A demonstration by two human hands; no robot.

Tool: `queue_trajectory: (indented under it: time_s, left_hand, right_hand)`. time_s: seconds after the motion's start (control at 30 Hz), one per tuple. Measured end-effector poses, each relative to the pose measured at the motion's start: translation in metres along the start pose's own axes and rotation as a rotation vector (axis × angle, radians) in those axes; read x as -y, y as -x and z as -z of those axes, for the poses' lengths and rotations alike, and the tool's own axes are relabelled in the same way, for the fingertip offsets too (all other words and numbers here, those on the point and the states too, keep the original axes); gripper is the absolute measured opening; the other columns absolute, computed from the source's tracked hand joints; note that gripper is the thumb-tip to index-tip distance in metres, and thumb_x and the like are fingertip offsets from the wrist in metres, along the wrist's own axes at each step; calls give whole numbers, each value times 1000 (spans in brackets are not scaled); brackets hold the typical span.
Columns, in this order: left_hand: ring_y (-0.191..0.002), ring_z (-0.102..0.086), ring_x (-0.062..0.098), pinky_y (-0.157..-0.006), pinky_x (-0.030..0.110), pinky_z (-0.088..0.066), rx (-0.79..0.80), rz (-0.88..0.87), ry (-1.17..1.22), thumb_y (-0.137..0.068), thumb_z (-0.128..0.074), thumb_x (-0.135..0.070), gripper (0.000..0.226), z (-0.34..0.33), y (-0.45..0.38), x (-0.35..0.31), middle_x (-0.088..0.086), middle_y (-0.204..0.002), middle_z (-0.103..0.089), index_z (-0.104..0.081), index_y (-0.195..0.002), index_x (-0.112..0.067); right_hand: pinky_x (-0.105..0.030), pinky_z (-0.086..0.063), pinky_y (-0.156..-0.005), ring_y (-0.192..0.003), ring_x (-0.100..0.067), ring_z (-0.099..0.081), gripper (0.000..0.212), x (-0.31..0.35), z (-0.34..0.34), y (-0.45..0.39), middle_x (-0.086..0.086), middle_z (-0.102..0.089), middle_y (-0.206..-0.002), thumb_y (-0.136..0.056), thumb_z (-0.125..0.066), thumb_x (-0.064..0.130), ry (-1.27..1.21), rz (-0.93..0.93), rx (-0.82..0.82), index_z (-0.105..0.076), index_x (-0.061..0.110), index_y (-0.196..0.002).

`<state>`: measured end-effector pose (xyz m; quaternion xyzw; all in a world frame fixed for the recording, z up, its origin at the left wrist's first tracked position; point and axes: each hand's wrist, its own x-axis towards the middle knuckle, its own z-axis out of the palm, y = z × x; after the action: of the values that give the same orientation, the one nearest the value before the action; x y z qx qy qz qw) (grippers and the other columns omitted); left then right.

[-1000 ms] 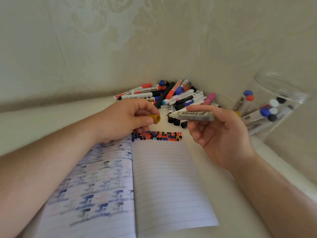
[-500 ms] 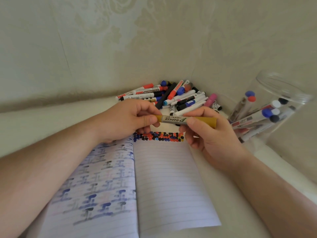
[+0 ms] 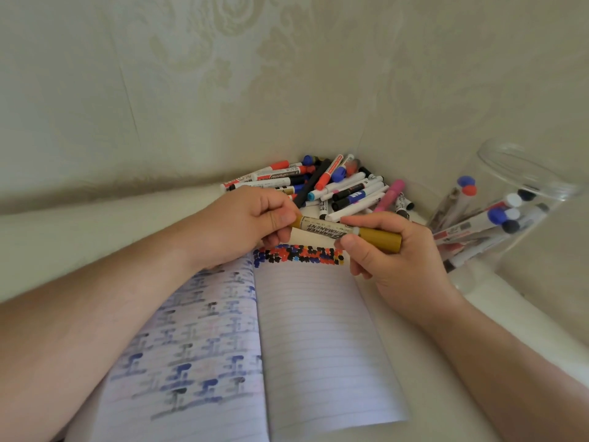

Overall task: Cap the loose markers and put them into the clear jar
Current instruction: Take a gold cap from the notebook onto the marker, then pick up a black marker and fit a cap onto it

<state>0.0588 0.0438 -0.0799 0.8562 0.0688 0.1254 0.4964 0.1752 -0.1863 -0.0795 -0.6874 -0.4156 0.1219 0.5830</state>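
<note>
Gold marker (image 3: 331, 229) held level over the notebook (image 3: 318, 330), both hands closed on it: left hand (image 3: 245, 224) pinches the cap end, right hand (image 3: 392, 260) grips the barrel, prob. to brace while the cap seats. Cap joint hidden under left fingers (image 3: 280, 218); can't tell if fully on. Clear jar (image 3: 522, 199) at 3 o'clock, tilted, part cut off. Loose pile (image 3: 334, 186) at 12.
</note>
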Motion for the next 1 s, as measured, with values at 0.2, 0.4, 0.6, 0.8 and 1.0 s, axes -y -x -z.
queue_trajectory:
  time_s: [0.2,0.4,0.6,0.8,1.0]
  left_hand:
    - [-81,-63,-5,-78,19,-50,-29,-130,-154,-102,-61,-34,20,-1,-2,-4,-25,-90,-73,-72,-107,-49]
    - [-118,-49,5,-101,28,-37,-127,-239,-534,-97,-65,-46,29,5,-7,16,-18,-124,-59,-67,-125,-49]
    - [-144,-27,23,-120,48,-26,22,-56,-840,-90,-33,-74,60,-9,-23,15,-11,-155,-39,-36,-149,-60]
    - [-148,-20,25,-121,49,-23,21,-25,-959,-99,-38,-65,59,-13,-24,13,-12,-164,-29,-27,-156,-53]
    - [-147,-20,25,-120,47,-20,13,-10,-955,-100,-36,-65,61,-15,-22,10,-14,-164,-28,-22,-158,-52]
  right_hand:
    - [-10,-47,-75,-91,-4,-67,21,25,4,10,20,-69,-98,-83,-78,36,377,226,-106,-68,43,-100]
    - [-25,-58,-79,-90,-15,-73,52,79,65,28,7,-73,-97,-82,-86,8,291,429,-467,-53,31,-114]
    - [-57,-61,-76,-78,-38,-69,54,112,138,38,7,-76,-105,-87,-81,28,420,263,-793,-40,40,-121]
    - [-36,-58,-74,-73,-16,-68,44,103,139,33,21,-73,-104,-95,-72,28,732,108,-630,-53,56,-123]
    - [-26,-48,-72,-73,-3,-65,23,102,135,17,17,-73,-92,-99,-59,40,941,-22,-476,-74,43,-117]
